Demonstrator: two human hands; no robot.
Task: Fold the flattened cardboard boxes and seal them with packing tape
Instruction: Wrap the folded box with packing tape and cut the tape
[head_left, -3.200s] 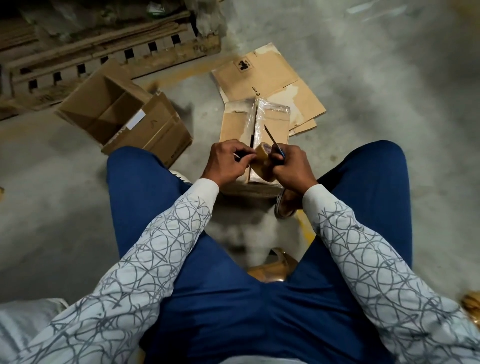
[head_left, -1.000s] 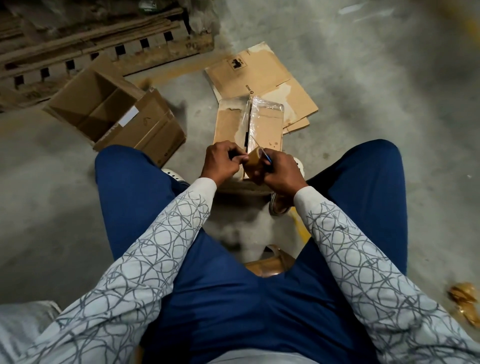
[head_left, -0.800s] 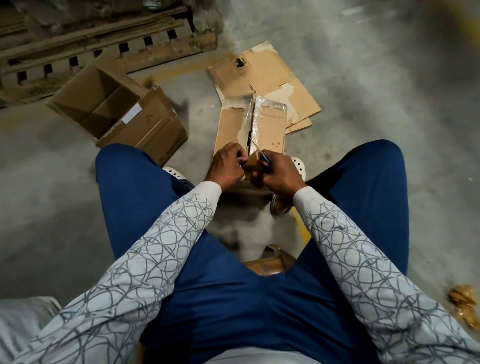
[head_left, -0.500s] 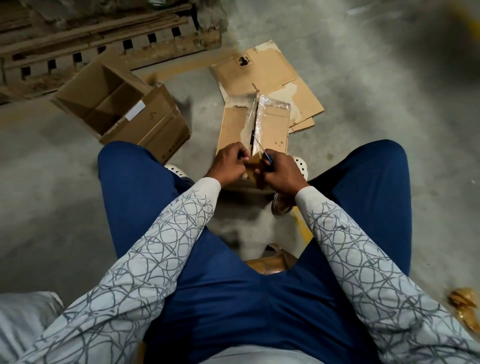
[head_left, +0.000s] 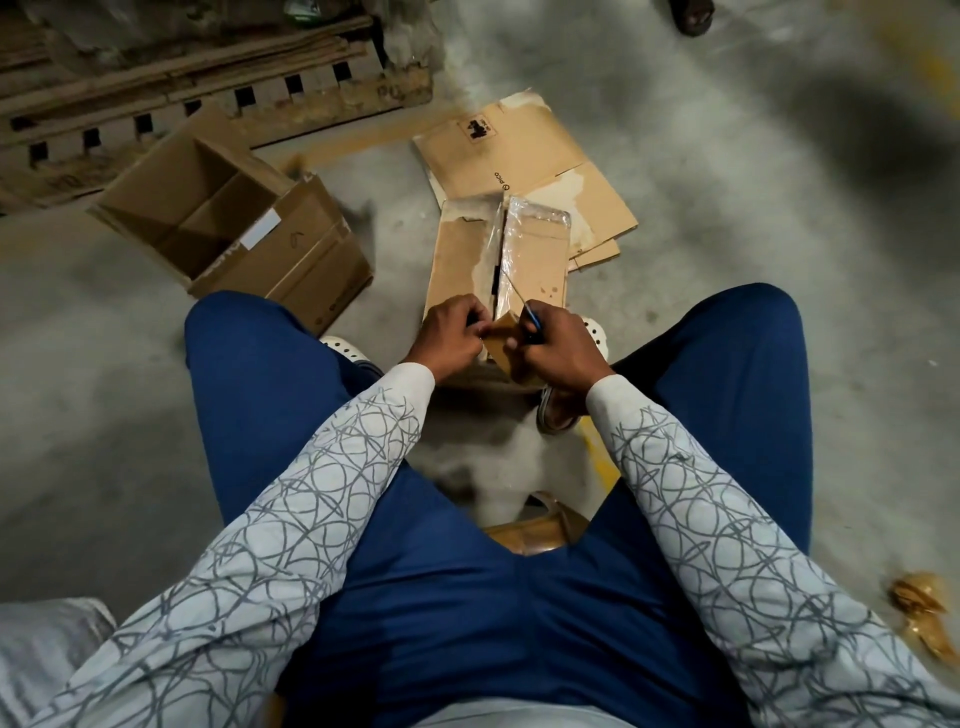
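Packing tape roll (head_left: 505, 340): we pinch it between left hand (head_left: 451, 340) and right hand (head_left: 561, 351), over a narrow box (head_left: 535, 260) lying lengthwise away from us. Right hand also clamps a thin tool (head_left: 531, 318) pointing forward-left. Open carton (head_left: 291, 260) left, flattened cardboard (head_left: 524, 156) beyond.

Covered largely by the left hand (head_left: 449, 340) and right hand (head_left: 560, 354): tape roll (head_left: 501, 339). Handle enclosed in the right hand, kind not determinable: thin blue-handled tool (head_left: 530, 317). Cropped by the top edge, unidentifiable: dark rounded object (head_left: 690, 15).
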